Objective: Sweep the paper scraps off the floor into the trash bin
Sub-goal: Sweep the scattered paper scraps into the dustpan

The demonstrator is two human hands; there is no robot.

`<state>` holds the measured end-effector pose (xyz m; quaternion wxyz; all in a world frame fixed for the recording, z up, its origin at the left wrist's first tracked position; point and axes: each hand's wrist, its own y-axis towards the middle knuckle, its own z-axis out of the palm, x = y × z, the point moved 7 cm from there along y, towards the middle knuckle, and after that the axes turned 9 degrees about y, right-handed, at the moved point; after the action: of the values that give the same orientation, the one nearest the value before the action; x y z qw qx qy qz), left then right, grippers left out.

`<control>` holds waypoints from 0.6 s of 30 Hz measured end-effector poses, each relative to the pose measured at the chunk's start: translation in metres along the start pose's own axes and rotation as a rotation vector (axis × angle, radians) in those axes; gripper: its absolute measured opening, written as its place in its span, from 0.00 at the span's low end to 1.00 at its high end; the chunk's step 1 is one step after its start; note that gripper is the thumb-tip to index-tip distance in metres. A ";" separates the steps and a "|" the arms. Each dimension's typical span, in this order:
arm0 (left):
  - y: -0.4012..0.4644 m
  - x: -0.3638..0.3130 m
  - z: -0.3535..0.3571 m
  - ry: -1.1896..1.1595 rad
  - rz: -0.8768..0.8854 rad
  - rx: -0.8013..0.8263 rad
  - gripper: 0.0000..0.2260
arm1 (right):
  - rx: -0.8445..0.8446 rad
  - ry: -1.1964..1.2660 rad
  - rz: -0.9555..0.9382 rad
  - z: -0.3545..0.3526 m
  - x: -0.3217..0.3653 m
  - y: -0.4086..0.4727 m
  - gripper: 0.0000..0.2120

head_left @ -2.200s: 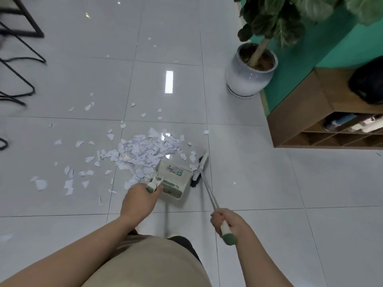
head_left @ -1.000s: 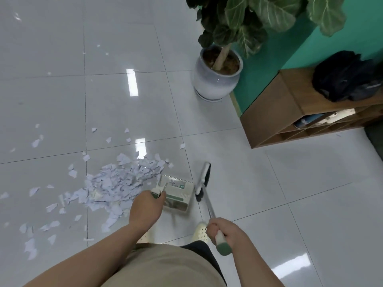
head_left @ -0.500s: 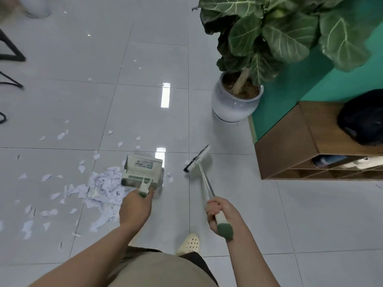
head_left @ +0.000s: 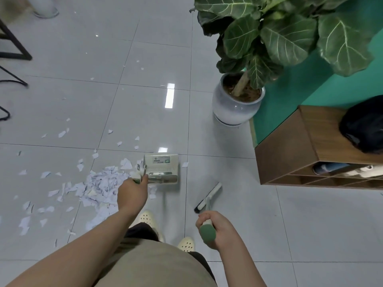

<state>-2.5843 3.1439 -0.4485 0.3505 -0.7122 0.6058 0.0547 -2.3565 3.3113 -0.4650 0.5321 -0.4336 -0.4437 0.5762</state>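
Left of the left hand (head_left: 132,193), paper scraps (head_left: 99,186) heaped.

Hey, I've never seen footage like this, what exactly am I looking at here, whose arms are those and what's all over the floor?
This is a single view from a camera worn on a person's head, looking down at their own arms. The left hand grips the handle of a dustpan. The right hand grips a broom by its green-capped handle. Torn paper scraps lie heaped and scattered on the grey tiled floor, left of the dustpan. A potted plant and a wooden shelf stand to the right. No trash bin shows.
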 end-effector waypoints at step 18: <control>0.122 0.052 -0.096 -0.246 -0.260 -0.160 0.25 | 0.194 -0.083 0.293 0.196 -0.012 0.097 0.27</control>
<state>-2.7138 3.0445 -0.4555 0.3684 -0.7979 0.4551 0.1436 -2.5688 3.2854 -0.5137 0.4630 -0.4160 -0.3398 0.7051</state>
